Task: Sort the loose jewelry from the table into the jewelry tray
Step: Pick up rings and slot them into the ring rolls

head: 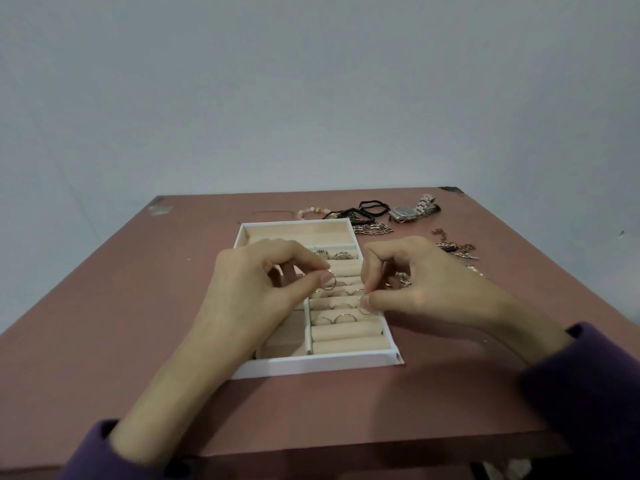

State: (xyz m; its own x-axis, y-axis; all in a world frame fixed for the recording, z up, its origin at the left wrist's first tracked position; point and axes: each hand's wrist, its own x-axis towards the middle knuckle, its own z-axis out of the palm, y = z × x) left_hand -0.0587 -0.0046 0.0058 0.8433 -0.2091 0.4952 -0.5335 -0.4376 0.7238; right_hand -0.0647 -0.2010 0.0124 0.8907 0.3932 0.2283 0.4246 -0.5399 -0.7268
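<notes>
While the left hand (256, 285) pinches a ring (329, 281), others line the tray (311, 367).

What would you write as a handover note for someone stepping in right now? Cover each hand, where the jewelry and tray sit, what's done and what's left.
Left hand pinches a thin ring above the ring rolls of the tray.
Right hand: fingertips pinched together at the rolls by the tray's right wall; whether they hold anything is unclear.
Done: several rings seated in the rolls.
Left: seat the held ring, then the watch, black bands, beaded bracelet and chains lying on the table beyond and right of the tray.
</notes>
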